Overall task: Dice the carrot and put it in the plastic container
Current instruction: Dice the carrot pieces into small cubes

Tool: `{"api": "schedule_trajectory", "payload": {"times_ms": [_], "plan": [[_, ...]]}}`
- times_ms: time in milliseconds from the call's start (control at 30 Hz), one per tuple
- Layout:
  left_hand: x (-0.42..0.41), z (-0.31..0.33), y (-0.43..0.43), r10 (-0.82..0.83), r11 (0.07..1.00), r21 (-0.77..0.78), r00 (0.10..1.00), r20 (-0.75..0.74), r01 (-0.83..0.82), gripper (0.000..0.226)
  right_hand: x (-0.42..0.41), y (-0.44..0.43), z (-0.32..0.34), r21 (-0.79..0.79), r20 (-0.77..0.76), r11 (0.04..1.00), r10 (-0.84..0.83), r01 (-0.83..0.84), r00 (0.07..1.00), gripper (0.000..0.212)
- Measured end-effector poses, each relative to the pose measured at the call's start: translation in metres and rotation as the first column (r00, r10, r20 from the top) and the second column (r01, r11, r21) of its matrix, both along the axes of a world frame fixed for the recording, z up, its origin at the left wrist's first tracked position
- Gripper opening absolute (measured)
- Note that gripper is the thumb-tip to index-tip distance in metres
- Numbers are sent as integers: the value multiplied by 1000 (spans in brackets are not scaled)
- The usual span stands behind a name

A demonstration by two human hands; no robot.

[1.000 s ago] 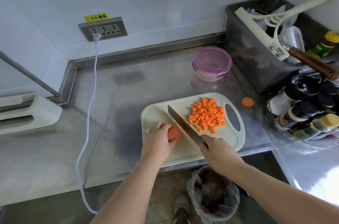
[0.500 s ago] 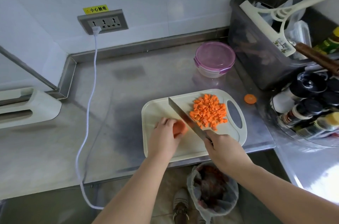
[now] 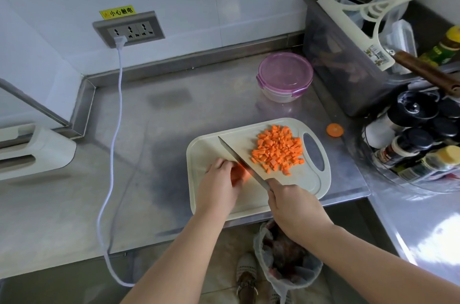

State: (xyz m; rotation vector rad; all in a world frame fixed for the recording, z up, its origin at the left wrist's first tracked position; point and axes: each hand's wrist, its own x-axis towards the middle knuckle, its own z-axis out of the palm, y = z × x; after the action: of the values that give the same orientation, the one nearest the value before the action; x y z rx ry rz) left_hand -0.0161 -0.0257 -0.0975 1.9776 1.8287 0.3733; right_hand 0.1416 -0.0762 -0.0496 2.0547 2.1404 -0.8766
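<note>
Knife (image 3: pixel 236 155) is shifting left against the carrot (image 3: pixel 239 175); left hand (image 3: pixel 219 185) is gripping it beside the blade, right hand (image 3: pixel 296 206) gripping handle.

The left hand (image 3: pixel 219 184) and right hand (image 3: pixel 296 206) are bare, as are both forearms (image 3: pixel 179 254). The feet wear pale, perforated shoes (image 3: pixel 246 276).

A second ago the knife (image 3: pixel 242 163) showed the broad flat of its blade. Now it reads as a thin line, nearly edge-on, slanting across the board (image 3: pixel 201 154) and pressed against the cut end of the carrot (image 3: pixel 240 174). The left hand (image 3: pixel 219 184) and the stub it holds have edged slightly toward the board's handle end — the stub now blurred.
</note>
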Motion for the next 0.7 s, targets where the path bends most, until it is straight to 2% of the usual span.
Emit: {"api": "schedule_trajectory", "payload": {"times_ms": [333, 533, 700], "plan": [[1, 0, 0, -7, 1000, 29, 1000, 17, 7, 29, -1, 7, -6, -86, 73, 992, 101, -95, 992, 24], [3, 0, 1, 2, 999, 34, 1000, -28, -2, 24, 0, 10, -10, -129, 64, 989, 83, -74, 995, 17], [3, 5, 1, -19, 1000, 19, 998, -63, 20, 24, -2, 18, -21, -206, 65, 977, 61, -47, 996, 22]]}}
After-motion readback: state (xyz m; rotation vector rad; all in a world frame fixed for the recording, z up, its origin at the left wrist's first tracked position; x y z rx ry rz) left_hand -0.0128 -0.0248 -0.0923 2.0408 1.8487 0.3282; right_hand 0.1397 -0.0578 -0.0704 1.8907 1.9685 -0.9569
